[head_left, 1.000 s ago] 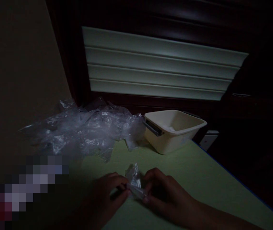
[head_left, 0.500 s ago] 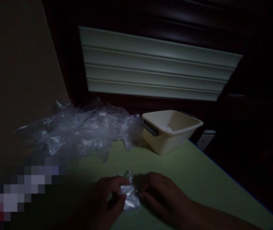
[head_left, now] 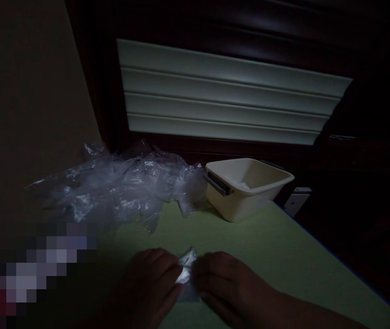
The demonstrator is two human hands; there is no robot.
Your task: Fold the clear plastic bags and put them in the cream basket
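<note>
A small, shiny clear plastic bag (head_left: 186, 275) lies on the green tabletop (head_left: 243, 242), partly folded over, between my two hands. On its left side, my left hand (head_left: 157, 281) is closed, with thumb and fingers pinching the bag's edge. My right hand (head_left: 227, 283) has its fingers pressed together over the right edge. Both hands cover the bag's sides, so only its middle, upper tip and lower part show. Dim light hides whether anything is inside it.
Crumpled clear plastic bags (head_left: 123, 183) are heaped at the back left. A cream plastic bin (head_left: 246, 201) with grey handles stands at the back right, something pale inside. Beyond the table's right edge is a white phone-like device (head_left: 297, 203). A slatted panel (head_left: 222, 98) rises behind.
My left hand has turned and closed over the bag's left side. My right fingers have come down flatter on its right edge. More of the bag is now covered.
</note>
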